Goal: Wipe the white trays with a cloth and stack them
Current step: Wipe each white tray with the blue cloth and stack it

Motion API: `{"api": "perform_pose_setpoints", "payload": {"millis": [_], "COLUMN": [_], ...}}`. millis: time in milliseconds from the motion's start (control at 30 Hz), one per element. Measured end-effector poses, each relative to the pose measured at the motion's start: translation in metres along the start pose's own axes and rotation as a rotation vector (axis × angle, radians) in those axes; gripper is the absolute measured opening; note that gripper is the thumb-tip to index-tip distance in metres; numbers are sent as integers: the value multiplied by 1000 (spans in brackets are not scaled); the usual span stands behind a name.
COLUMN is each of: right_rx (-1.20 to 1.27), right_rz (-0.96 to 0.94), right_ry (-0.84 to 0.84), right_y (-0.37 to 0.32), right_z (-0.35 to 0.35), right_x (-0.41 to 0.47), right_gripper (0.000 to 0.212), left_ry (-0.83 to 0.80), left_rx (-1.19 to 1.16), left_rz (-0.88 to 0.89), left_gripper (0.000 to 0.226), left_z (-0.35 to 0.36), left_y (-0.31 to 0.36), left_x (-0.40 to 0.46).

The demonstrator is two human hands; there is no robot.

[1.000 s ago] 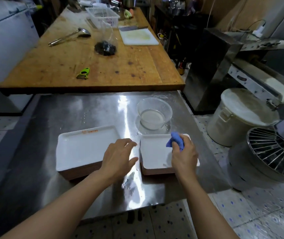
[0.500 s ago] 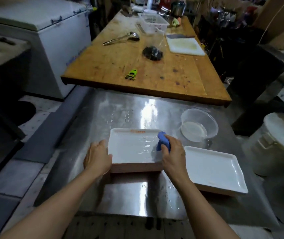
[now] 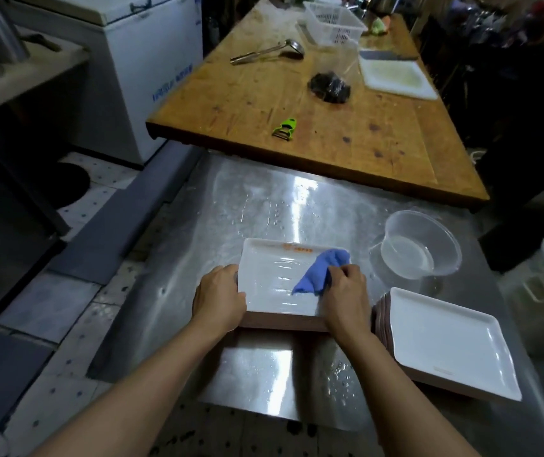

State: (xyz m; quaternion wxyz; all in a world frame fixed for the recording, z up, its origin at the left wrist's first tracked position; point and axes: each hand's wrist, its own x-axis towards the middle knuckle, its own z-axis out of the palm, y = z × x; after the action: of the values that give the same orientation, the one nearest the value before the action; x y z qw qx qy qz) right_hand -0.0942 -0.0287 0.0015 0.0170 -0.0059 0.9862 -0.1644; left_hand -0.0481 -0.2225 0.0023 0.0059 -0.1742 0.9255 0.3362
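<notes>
A white tray (image 3: 275,275) tops a stack on the wet steel table (image 3: 264,206), straight in front of me. My left hand (image 3: 219,296) grips the stack's near left corner. My right hand (image 3: 346,296) holds a blue cloth (image 3: 318,272) against the right part of the top tray. A second stack, with a white tray (image 3: 445,341) on top, sits to the right, close to the table's edge.
A clear plastic bowl (image 3: 420,245) with a little water stands behind the right stack. The wooden table (image 3: 297,103) beyond carries a green peeler (image 3: 285,128), a ladle (image 3: 269,54), a white basket (image 3: 335,23) and a cutting board (image 3: 396,75). A white chest freezer (image 3: 145,57) stands at the left.
My view swung left. My right hand carried the blue cloth from the right tray stack to the left one. My left hand moved to that stack's left corner and gripped it.
</notes>
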Motion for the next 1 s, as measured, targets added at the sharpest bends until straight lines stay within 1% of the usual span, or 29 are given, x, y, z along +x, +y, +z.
{"api": "perform_pose_setpoints", "payload": {"millis": [67,133,200,267,300,367,433,467,533,600,667,733,867,1000], "right_rx": [83,93,74,96,104,123,143,140,127,158,189,219,248,235], "right_rz": [48,65,54,0,-41,-101,-140,-166,-224,-237,-244,-287,-373,-391], "right_ry": [11,26,22,11,8,-4,-45,-73,-108,-115,-163,-221,-257,-302], "right_y": [-11,-22,-31,-40,-46,-58,-74,-81,-93,-99,-98,-91,-81,-73], "right_z": [-2,0,5,12,16,21,26,28,33,35,32,29,26,23], "right_x": [14,23,25,23,21,19,19,19,21,24,26,24,6,-10], "right_gripper": [32,33,35,33,32,33,36,37,40,34,30,28,26,28], "left_ry": [7,15,15,15,19,17,27,31,39,42,32,1,-73,-121], "left_rx": [-14,-29,-39,-39,-39,-42,-44,-43,-41,-39,-25,-28,-72,-170], "left_rz": [8,13,16,31,39,43,58,69,97,106,88,61,27,26], "left_gripper": [28,33,29,15,11,18,10,12,28,37,39,36,15,21], "left_z": [0,2,2,2,2,2,1,1,2,1,1,0,-3,-6], "left_y": [0,-2,-5,-6,-6,-6,-7,-6,-7,-8,-9,-10,-15,-16], "left_x": [-1,0,1,3,3,2,1,1,1,2,3,4,5,4]}}
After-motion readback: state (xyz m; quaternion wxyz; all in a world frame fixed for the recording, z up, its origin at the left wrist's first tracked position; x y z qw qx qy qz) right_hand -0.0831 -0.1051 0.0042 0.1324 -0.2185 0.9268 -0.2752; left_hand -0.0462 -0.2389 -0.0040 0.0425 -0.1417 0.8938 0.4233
